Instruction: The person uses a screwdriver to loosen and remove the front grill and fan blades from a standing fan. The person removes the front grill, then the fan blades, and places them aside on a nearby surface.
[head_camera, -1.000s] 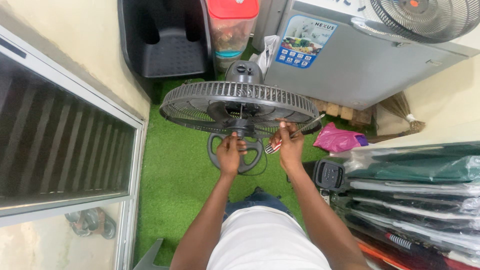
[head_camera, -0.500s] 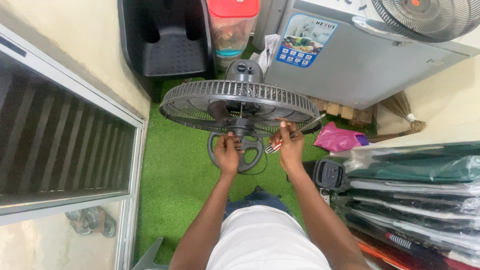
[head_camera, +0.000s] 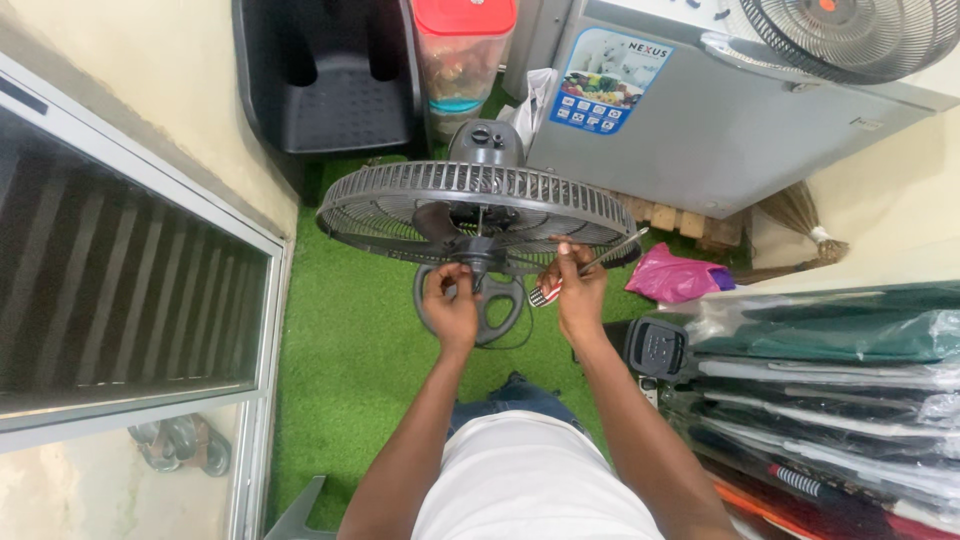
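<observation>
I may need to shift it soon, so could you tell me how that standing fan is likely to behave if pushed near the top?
The fan would probably tip: its wide grille sits high over a smaller round base. The artificial grass likely stops sliding. Its thin grille ribs may flex.

blue-white picture sticker (head_camera: 609, 87): grey appliance front (upper middle) | pink bag (head_camera: 678, 275): grass, right

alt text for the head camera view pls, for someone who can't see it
Seen from above, a person's left hand grips the hub under a grey fan guard of a standing fan, while the right hand holds a screwdriver beside it. The fan stands on green artificial turf, with a grey chest freezer behind.
</observation>
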